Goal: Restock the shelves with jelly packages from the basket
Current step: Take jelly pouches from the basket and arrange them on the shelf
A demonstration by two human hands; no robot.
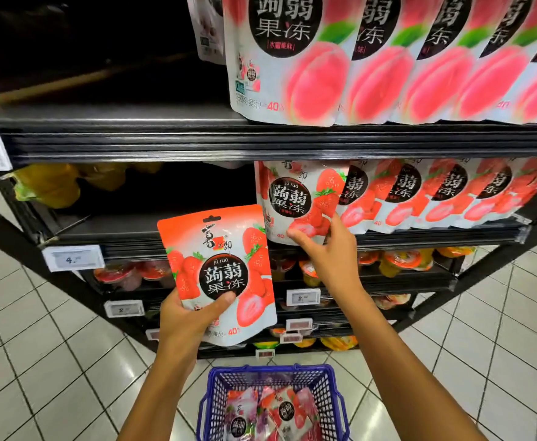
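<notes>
My left hand (186, 319) grips a red strawberry jelly pouch (225, 259) by its lower left corner, upright, in front of the shelves. My right hand (327, 249) pinches the bottom edge of the frontmost strawberry pouch (295, 198), which stands at the left end of a row on the middle shelf (435, 237). The blue plastic basket (216, 396) sits on the floor below my arms, with several more pouches (279, 412) lying in it.
Peach jelly pouches (372, 58) line the top shelf on the right. The middle shelf's left part is dark, with yellow packs (51, 186) at its far left. Lower shelves hold jelly cups (400, 262) and price tags (73, 258). White floor tiles surround the basket.
</notes>
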